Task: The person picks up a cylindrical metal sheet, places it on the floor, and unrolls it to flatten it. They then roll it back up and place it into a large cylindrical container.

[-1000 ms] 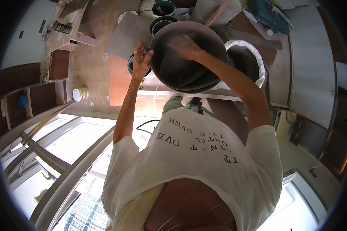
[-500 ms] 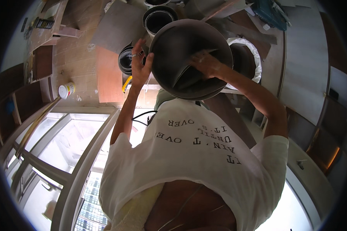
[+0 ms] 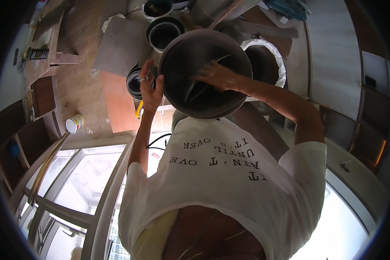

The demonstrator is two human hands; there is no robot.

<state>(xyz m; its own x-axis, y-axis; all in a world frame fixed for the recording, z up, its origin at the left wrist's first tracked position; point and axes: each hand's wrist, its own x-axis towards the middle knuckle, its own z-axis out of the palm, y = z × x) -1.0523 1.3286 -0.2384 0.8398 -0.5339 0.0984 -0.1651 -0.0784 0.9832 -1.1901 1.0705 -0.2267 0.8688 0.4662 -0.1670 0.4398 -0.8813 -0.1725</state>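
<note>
A large, dark, hollow round thing [image 3: 173, 52], like a tub or a rolled sheet seen end-on, stands in front of my chest. Inside it, a curved edge like that of a thin sheet runs below my right hand. My right hand [image 3: 216, 76] reaches over the near right rim into the hollow, palm down; its fingers are smeared by motion, so any grip is hidden. At the left rim is my left hand [image 3: 151, 89], with a ring on one finger. Its fingers are raised and apart, and the thumb is at or very near the rim.
Dark buckets [image 3: 164, 34] stand beyond the round thing, and a smaller dark coil [image 3: 135, 82] lies left of it. At its right is an opening ringed with white wrap [image 3: 281, 65]. A white tub [image 3: 75, 124] lies on the floor near the glazed frame [image 3: 95, 173] at left.
The view has shifted, so the surroundings sit lower and further left. My right hand has moved slightly inside the round thing; my left hand stays by its left rim.
</note>
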